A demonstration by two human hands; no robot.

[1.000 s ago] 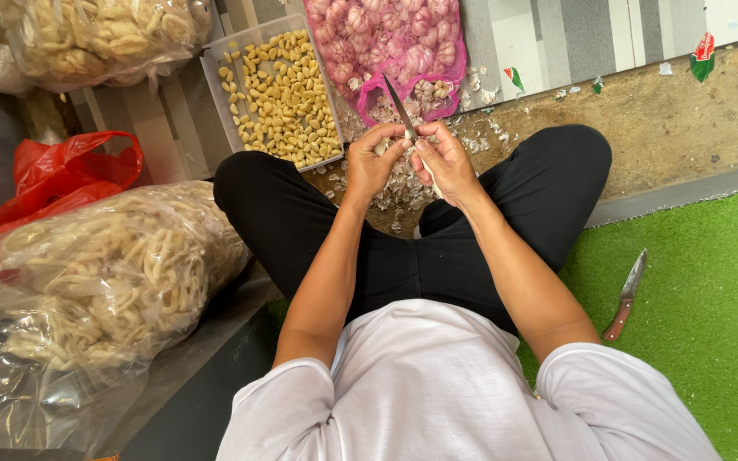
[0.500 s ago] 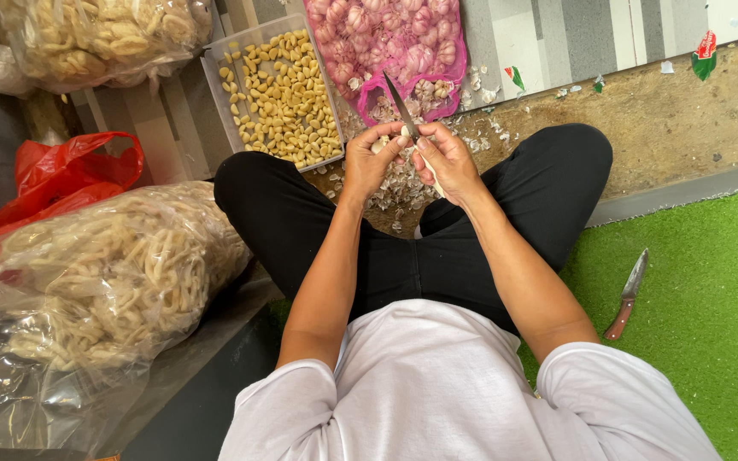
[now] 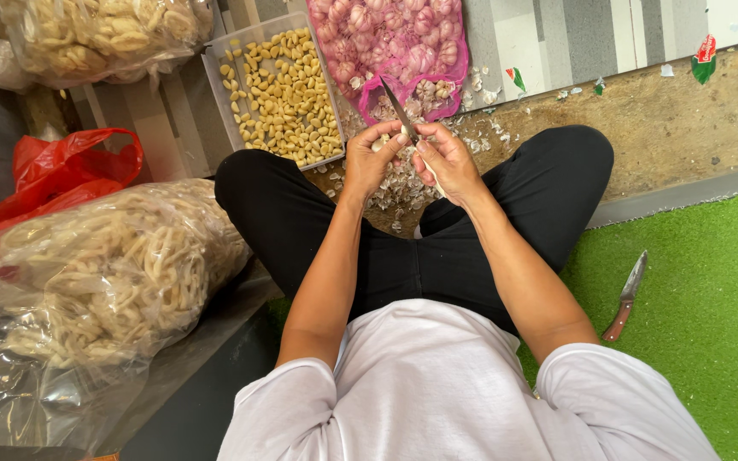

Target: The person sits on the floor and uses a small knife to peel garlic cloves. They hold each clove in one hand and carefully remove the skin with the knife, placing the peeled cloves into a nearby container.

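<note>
**Seated on floor, both hands on knife and garlic clove**

Person sits cross-legged, black trousers, white shirt. Both forearms reach forward and meet above the ankles. Left hand [image 3: 371, 160] curls, fingers closed around a small pale garlic clove [image 3: 379, 143], mostly hidden in the grasp. Right hand [image 3: 448, 162] clenches the handle of a paring knife [image 3: 400, 107]; narrow metal blade points up and away, tip toward the net bag. The two hands touch at the thumbs.

Below the hands: a scatter of dry, papery white garlic skins [image 3: 395, 192] on the brown floor [image 3: 668, 128].

Ahead: pink mesh bag [image 3: 390, 43] bulging with whole pinkish garlic bulbs, mouth open toward the hands. Just left of it, a clear rectangular plastic tub [image 3: 215, 68] filled with peeled yellowish cloves.

Left side: large clear plastic bag [image 3: 104, 273] of pale, curled dry strips, crinkled and glossy; red plastic bag [image 3: 53, 175] behind it; another clear bag of pale pieces [image 3: 87, 34] at top left.

Right side: green artificial turf [image 3: 711, 324], with a second knife [image 3: 625, 294], brown-handled, lying on it well apart from the hands.
</note>
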